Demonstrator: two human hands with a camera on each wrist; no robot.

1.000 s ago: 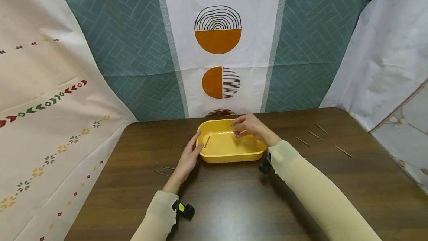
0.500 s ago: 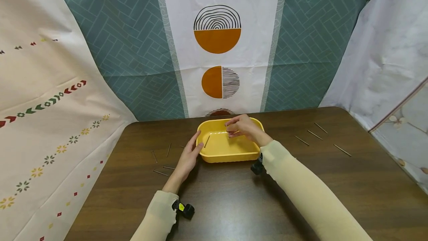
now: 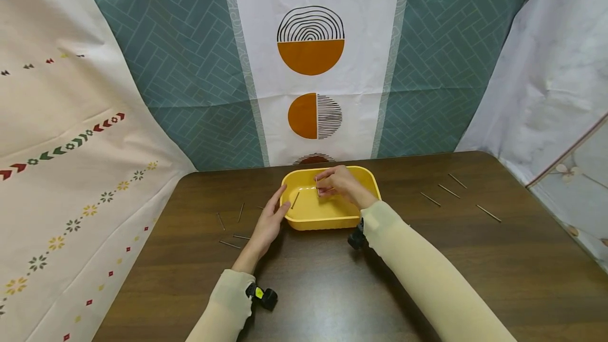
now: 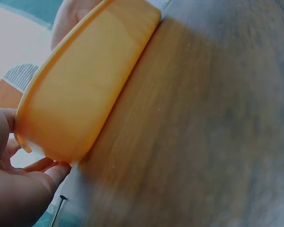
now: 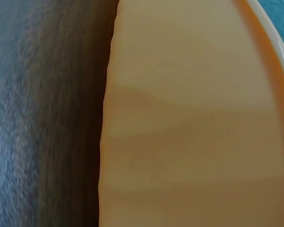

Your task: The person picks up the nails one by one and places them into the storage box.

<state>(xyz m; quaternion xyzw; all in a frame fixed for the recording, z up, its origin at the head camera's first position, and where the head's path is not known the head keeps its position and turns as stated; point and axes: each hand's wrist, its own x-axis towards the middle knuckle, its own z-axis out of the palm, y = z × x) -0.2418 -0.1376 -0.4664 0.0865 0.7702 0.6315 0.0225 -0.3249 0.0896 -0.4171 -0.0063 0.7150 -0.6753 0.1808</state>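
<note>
A yellow plastic tray (image 3: 325, 224) stands at the far side of the table. My left hand (image 3: 268, 225) holds its left end, with the thumb at the rim; in the left wrist view the fingers (image 4: 59, 171) touch the outer wall. Inside the tray, my right hand (image 3: 343, 184) pinches a thin nail (image 3: 317, 186), which points roughly up and down. Another nail (image 3: 295, 200) lies in the left part of the tray. The right wrist view has only the tray's outer wall (image 5: 194, 142) and tabletop; the right hand is out of it.
Several nails (image 3: 230, 244) lie scattered on the dark wooden table (image 3: 313, 284) left of the tray. Several more nails (image 3: 488, 213) lie at the right. One nail (image 4: 59, 208) shows its flat head close to the left hand. A patterned cloth (image 3: 190, 67) hangs behind the table.
My right hand has moved left and slightly down into the tray, bringing the pinched nail nearer the one lying there. The left hand has stayed at the tray's left end.
</note>
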